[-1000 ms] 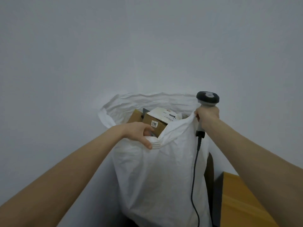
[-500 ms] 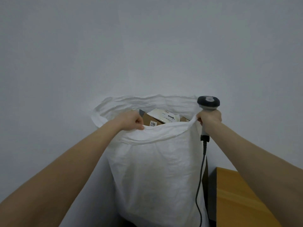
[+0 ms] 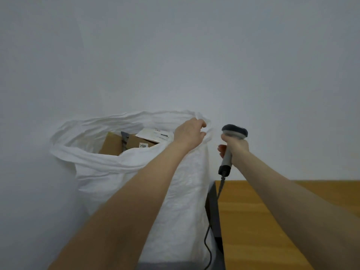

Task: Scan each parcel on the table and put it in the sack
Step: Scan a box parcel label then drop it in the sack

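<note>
A tall white sack (image 3: 120,184) stands open against the wall, left of the table. Inside it lie a brown cardboard parcel (image 3: 115,142) with a "7105" sticker and a white parcel (image 3: 153,134) with a printed label. My left hand (image 3: 189,133) reaches across and grips the sack's rim at its far right corner. My right hand (image 3: 234,147) holds a grey barcode scanner (image 3: 230,147) by its handle, just right of the sack, head up. The scanner's black cable (image 3: 211,227) hangs down beside the sack.
A wooden table (image 3: 263,221) with a dark side edge stands at the lower right, close against the sack. A plain pale wall fills the background. No parcels show on the visible part of the table.
My left hand has moved from the sack's front rim to its far right corner. My right hand has let go of the rim and now holds only the scanner. The view has shifted right.
</note>
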